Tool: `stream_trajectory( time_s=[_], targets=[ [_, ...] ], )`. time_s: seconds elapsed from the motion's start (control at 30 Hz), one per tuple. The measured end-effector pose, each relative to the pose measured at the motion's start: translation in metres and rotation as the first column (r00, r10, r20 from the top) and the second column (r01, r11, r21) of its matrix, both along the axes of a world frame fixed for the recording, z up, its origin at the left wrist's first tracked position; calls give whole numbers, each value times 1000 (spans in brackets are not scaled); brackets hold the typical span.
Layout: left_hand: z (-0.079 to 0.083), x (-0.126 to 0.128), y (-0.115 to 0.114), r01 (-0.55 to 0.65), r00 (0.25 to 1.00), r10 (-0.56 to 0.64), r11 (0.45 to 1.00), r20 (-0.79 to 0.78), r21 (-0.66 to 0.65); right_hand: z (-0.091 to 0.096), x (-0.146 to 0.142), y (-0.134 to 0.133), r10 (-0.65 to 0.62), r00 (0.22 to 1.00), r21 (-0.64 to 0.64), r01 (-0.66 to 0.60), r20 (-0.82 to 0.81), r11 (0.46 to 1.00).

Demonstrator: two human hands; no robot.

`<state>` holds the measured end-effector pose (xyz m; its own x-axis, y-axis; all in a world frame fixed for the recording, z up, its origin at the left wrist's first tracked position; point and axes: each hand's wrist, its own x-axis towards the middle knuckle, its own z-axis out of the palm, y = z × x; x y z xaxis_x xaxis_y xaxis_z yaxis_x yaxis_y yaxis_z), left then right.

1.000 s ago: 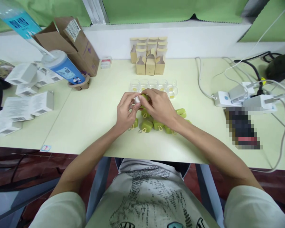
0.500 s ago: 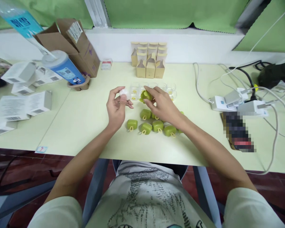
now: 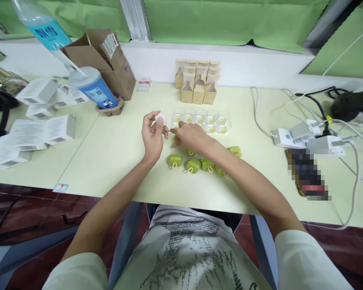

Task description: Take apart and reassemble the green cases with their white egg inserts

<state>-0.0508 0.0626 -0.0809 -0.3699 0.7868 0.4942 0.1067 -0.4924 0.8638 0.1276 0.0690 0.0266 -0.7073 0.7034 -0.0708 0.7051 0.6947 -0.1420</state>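
Observation:
My left hand is closed, thumb and fingers pinching a small white piece whose kind I cannot make out. Close beside it on the right, my right hand points its fingers left, curled around a small green case that they mostly hide. Several more green cases with pale yellow loops, one of them a closed case, lie under and in front of my right forearm. Just behind my right hand stand clear plastic cups in rows, with yellow spots in them.
Open small cardboard boxes stand against the wall. At left are white boxes, a blue cup, a tilted bottle and a brown carton. A power strip with cables and a phone lie at right.
My right hand has moved left and down with the green case, which showed its open lid before and is now mostly covered. My left hand still pinches the white piece. The view has shifted slightly.

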Motion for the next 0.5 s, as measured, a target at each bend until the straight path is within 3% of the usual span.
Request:
stream_trajectory(
  time_s=[0.07, 0.13, 0.27, 0.37, 0.43, 0.5],
  targets=[
    [2, 5, -3, 10, 999, -9, 999, -34, 35, 3, 17, 3, -20, 978, -42, 11, -209, 999],
    [5, 9, -8, 42, 994, -36, 998, -101, 56, 6, 35, 2, -82, 889, -163, 9, -450, 987],
    [16, 19, -27, 139, 956, -116, 988, -270, 69, 2, 52, -11, -245, 709, -445, -108, -661, 889],
    [27, 21, -39, 233, 895, -172, 967, -411, 103, -1, 51, -14, -212, 680, -362, -84, -702, 928],
    [36, 15, -40, 248, 865, -150, 958, -479, 148, 4, 63, -5, -203, 678, -244, 36, -707, 969],
    [44, 3, -35, 240, 814, -86, 950, -574, 198, 11, 91, 12, -229, 671, -128, 197, -706, 972]
  ],
)
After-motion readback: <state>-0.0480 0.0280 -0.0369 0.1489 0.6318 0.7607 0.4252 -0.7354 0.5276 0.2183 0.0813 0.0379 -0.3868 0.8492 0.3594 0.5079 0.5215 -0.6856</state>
